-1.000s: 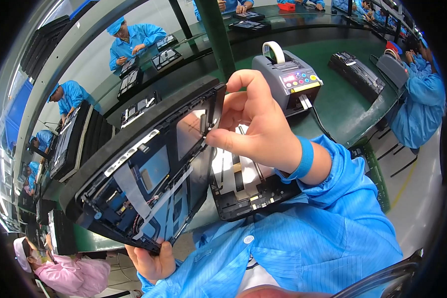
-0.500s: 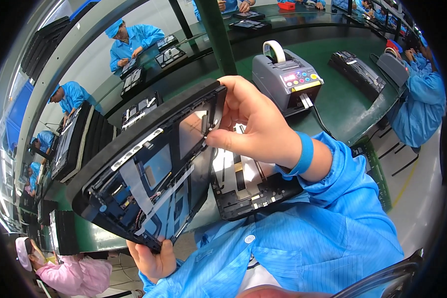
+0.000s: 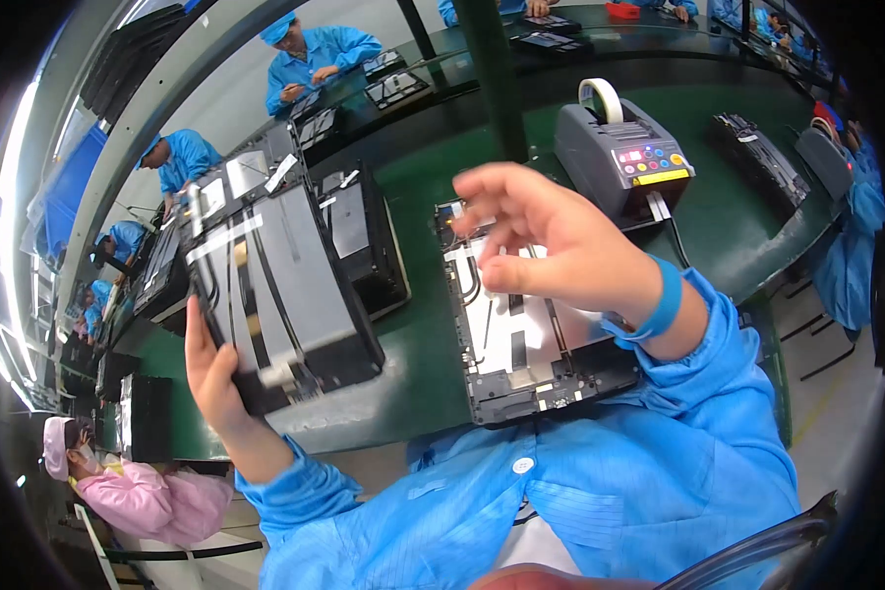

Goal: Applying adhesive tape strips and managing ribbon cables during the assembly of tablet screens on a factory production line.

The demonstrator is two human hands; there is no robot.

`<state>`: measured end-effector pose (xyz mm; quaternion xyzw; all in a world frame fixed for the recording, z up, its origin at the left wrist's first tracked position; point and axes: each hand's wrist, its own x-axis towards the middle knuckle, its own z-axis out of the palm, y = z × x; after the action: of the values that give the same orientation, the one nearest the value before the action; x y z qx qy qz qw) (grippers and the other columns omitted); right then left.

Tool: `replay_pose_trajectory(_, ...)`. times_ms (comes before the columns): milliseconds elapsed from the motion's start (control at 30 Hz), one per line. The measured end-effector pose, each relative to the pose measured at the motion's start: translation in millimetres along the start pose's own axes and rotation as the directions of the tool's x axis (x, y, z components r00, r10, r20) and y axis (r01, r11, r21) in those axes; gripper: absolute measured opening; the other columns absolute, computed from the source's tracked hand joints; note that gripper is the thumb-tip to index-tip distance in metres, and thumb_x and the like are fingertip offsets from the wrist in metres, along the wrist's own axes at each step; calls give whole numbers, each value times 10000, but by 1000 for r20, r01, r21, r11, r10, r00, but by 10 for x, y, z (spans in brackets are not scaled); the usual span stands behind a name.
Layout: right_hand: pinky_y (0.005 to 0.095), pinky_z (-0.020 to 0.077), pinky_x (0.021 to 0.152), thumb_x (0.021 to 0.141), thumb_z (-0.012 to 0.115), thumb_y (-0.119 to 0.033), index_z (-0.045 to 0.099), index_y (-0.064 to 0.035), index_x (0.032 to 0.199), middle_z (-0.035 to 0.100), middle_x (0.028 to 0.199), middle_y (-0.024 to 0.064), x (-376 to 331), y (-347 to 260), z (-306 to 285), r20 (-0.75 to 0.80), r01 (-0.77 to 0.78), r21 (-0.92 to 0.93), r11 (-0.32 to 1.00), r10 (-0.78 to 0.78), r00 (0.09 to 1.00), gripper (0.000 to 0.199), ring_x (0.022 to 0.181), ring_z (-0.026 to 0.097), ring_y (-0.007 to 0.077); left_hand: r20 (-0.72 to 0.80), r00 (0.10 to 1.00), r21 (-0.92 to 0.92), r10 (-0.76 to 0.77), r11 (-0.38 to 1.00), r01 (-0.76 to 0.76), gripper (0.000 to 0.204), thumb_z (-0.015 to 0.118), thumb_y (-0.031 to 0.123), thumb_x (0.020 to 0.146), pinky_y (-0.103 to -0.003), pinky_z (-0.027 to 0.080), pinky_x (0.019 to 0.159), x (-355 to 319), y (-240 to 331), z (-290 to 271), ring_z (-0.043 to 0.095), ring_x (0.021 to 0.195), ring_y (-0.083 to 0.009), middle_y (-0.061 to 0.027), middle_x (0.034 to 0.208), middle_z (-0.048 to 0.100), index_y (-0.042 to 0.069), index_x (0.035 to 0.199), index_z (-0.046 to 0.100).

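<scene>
On the left, my left hand (image 3: 214,379) grips the near-left edge of an opened tablet (image 3: 290,265), its thumb on the near end. Grey battery panels, dark ribbon cables and strips of white tape show on the tablet's upper side. Its thick black frame or tray is tilted above the green bench. My right hand (image 3: 551,251) hangs in the air with fingers loosely curled and apart, nothing visible between them. Below it a second opened tablet (image 3: 516,379) lies on the bench, its light panels partly covered by the hand.
A grey tape dispenser (image 3: 624,157) carrying a white roll stands behind my right hand. Black trays with tablet parts (image 3: 364,236) are stacked behind the held tablet. Another tablet part (image 3: 762,167) lies far right on the green bench (image 3: 413,344). Several people in blue work around it.
The held tablet has swung left and turned, now showing its battery side. My right hand has let go of it and moved right. The view has shifted slightly.
</scene>
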<state>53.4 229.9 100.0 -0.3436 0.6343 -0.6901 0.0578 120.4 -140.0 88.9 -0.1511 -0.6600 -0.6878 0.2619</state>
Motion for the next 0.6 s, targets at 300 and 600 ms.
replay_pose_trajectory(300,231,486,674,836,660,-90,577,12,1016,628,843,37,-349,175,-158,100,-249,-10,968,249,963,223,754,584,75,-23,901,-117,-434,896,429,614,402,-104,773,-380,415,996,777,-691,-497,529,1148,-290,-214,1327,458,-74,1378,308)
replay_pose_trajectory(600,222,485,623,817,668,-75,588,3,1011,634,838,45,-420,307,-209,82,-303,56,951,298,951,224,704,591,77,-60,844,-79,-533,845,528,597,438,-96,784,-366,468,922,1018,-999,-242,579,1053,-281,-209,1310,471,-50,1371,342)
